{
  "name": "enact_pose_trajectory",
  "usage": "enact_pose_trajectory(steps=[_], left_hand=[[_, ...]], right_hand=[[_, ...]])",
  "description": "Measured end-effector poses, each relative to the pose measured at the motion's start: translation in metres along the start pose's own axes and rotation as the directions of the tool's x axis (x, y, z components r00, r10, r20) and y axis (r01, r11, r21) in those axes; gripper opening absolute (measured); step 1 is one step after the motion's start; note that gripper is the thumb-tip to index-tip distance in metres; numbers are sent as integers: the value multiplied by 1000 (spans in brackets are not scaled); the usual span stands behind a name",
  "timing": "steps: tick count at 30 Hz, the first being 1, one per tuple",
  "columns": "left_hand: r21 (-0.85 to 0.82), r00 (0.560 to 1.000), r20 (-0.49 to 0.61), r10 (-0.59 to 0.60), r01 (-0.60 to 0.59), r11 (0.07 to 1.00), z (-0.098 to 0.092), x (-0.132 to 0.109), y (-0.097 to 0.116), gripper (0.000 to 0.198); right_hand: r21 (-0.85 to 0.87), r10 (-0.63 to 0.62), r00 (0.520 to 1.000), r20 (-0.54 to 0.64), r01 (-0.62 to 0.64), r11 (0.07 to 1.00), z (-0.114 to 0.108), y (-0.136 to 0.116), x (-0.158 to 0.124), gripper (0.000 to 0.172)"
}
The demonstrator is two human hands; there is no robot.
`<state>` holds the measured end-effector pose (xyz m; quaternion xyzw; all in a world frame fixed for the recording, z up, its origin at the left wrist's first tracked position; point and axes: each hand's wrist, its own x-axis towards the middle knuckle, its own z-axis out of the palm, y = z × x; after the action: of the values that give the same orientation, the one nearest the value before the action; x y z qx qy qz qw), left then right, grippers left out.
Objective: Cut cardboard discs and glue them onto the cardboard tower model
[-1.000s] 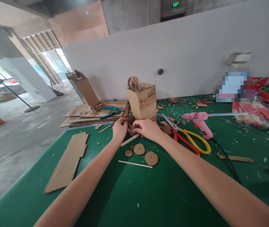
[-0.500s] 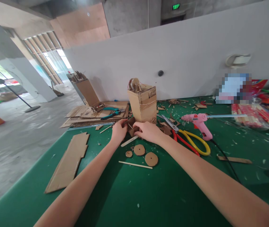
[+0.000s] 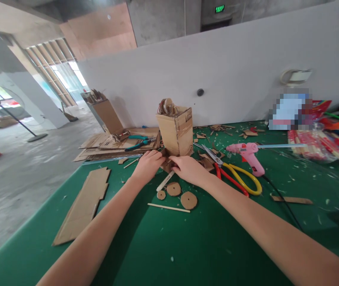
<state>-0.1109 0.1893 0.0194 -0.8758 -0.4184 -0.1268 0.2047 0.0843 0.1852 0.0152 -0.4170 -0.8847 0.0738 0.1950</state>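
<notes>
My left hand point(image 3: 148, 166) is closed on the left side of a small folded cardboard piece point(image 3: 166, 164). From the right, my right hand point(image 3: 189, 169) grips the same piece with curled fingers; its fingertips are partly hidden. Just behind stands a tall cardboard box point(image 3: 175, 133) with a round, wired part on top. A flat wooden stick point(image 3: 165, 181) slants out below my right hand. Nearer to me lie a small cardboard disc point(image 3: 161, 195), two larger discs point(image 3: 174, 189) with centre holes, and a thin wooden rod point(image 3: 168, 207).
Scissors point(image 3: 215, 157) with red and yellow handles and a pink glue gun point(image 3: 249, 155) lie to the right. Teal-handled pliers point(image 3: 138, 143) rest on stacked cardboard point(image 3: 98, 153) at left. A cut cardboard sheet point(image 3: 81, 206) lies near the left table edge.
The flat stick below my hands has swung steeper. My left fingers have shifted over the cardboard piece. The whole view has moved slightly.
</notes>
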Motion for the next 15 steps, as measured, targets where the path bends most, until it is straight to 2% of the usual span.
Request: enact_pose_trajectory(steps=[8, 13, 15], left_hand=[[61, 999, -29, 24, -22, 998, 1, 0, 8, 21], [26, 999, -50, -12, 13, 1000, 4, 3, 20, 22], [-14, 997, -61, -40, 40, 999, 5, 5, 25, 22]], right_hand=[[72, -2, 1000, 16, 1, 997, 1, 7, 4, 38], [160, 59, 998, 19, -61, 985, -13, 29, 0, 52], [213, 100, 995, 6, -99, 972, -20, 34, -7, 47]])
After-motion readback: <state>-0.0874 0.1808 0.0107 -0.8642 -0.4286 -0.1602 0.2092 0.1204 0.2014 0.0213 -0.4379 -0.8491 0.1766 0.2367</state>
